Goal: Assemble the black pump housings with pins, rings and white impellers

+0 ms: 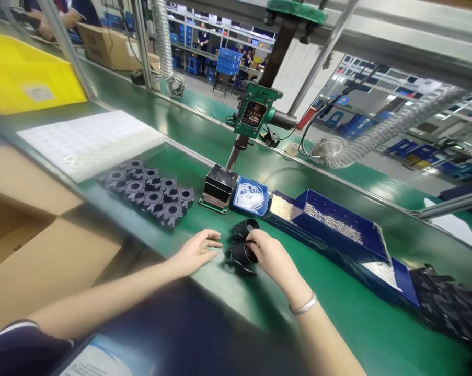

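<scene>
Head view: nearer black cup (239, 253), rim at right fingers (253, 238).

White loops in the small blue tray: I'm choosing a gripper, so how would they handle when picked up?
The white loops are probably flexible, being thin and curved. Each is likely light, given so little material. They overlap in the blue tray, so lifting one may drag others.

Single head-worn view, angled forward and down over a green workbench (345, 297)
From above its near edge, the camera takes in the left hand (196, 253) and right hand (274, 257) close by, the workbench running aslant, shelving (220, 32) well beyond.
</scene>
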Demonstrator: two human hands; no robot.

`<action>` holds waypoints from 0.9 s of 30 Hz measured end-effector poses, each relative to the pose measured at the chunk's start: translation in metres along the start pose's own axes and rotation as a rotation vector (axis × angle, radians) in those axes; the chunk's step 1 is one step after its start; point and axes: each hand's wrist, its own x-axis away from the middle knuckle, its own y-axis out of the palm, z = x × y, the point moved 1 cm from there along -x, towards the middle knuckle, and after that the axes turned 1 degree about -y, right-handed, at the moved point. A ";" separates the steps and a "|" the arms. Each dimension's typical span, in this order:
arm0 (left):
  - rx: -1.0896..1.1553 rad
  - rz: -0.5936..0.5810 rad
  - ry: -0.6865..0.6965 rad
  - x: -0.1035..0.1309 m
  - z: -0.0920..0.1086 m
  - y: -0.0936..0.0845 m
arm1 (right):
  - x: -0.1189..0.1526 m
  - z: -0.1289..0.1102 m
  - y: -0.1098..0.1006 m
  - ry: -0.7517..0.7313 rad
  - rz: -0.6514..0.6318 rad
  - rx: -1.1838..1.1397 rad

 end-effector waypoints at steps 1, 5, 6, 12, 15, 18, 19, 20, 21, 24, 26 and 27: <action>0.056 -0.013 -0.015 0.000 0.004 0.002 | -0.003 -0.003 0.000 0.011 0.054 -0.115; 0.298 -0.106 -0.068 0.002 0.031 0.002 | -0.012 -0.016 0.016 0.122 0.330 -0.746; 0.345 -0.127 -0.063 0.002 0.037 -0.001 | -0.014 -0.018 0.023 0.139 0.368 -0.816; 0.448 -0.136 -0.064 0.001 0.052 -0.014 | -0.021 -0.029 0.057 0.145 0.467 -0.969; 0.370 -0.097 -0.098 -0.001 0.051 -0.014 | -0.024 -0.035 0.066 0.127 0.442 -1.019; 0.218 -0.067 -0.105 -0.003 0.052 -0.016 | -0.024 -0.036 0.068 0.111 0.376 -1.040; 0.121 -0.059 -0.091 -0.004 0.054 -0.019 | -0.023 -0.035 0.067 0.107 0.350 -1.043; -0.014 -0.048 -0.061 -0.005 0.057 -0.022 | -0.021 -0.033 0.066 0.105 0.323 -1.044; -0.185 -0.037 -0.014 -0.005 0.060 -0.026 | -0.019 -0.030 0.065 0.105 0.301 -1.041; -0.765 -0.025 0.111 -0.009 0.070 -0.034 | -0.010 -0.023 0.062 0.085 0.299 -0.963; -0.978 -0.046 0.107 -0.015 0.076 -0.034 | -0.005 -0.024 0.061 0.030 0.315 -0.820; -1.020 -0.061 0.083 -0.019 0.079 -0.033 | -0.003 -0.028 0.060 -0.006 0.306 -0.727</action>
